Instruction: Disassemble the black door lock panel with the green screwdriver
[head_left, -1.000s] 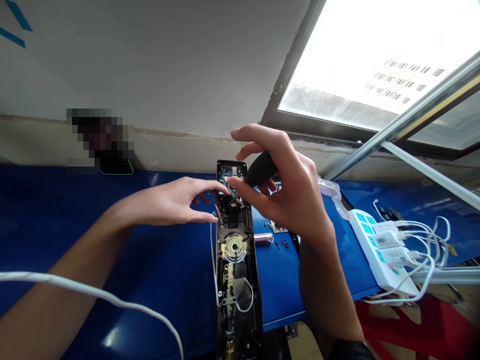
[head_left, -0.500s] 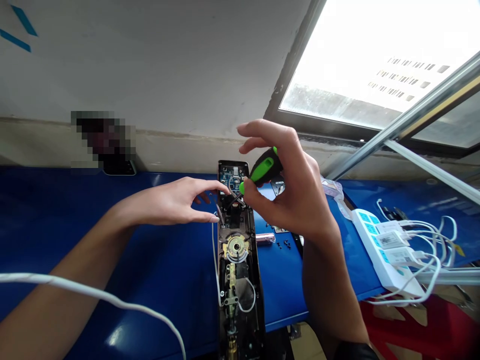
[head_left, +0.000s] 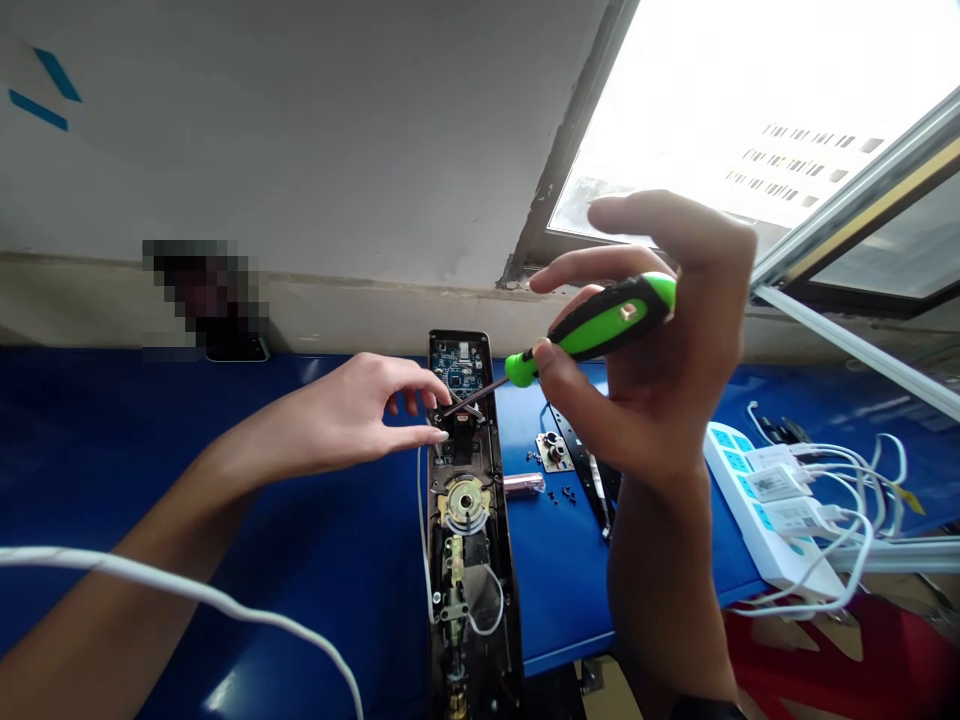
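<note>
My right hand [head_left: 660, 360] holds a green and black screwdriver [head_left: 592, 335] by its handle, thumb pressed on the front end and fingers curled over. The screwdriver's thin shaft slants down left into a long black housing [head_left: 499, 560], apparently an opened electronic door lock. Its tip is close to the fingers of my left hand [head_left: 382, 405]. That hand reaches over the housing's left edge, thumb and index finger apart with nothing visible between them. Inside lie a blue circuit board [head_left: 457, 375], a round metal hub [head_left: 465, 502] and a white wire loop [head_left: 499, 610].
On the blue table [head_left: 562, 610], right of the housing, lie small black screws [head_left: 566, 495], a pink wrapped cylinder [head_left: 525, 484] and a small metal-plated part [head_left: 553, 452]. A power strip [head_left: 739, 500] with white chargers is farther right. A white cable [head_left: 187, 590] crosses my left forearm.
My right hand has moved right and turned, so the screwdriver lies flatter and more of its shaft shows. My left hand stays near the housing's edge. The view has shifted slightly.
</note>
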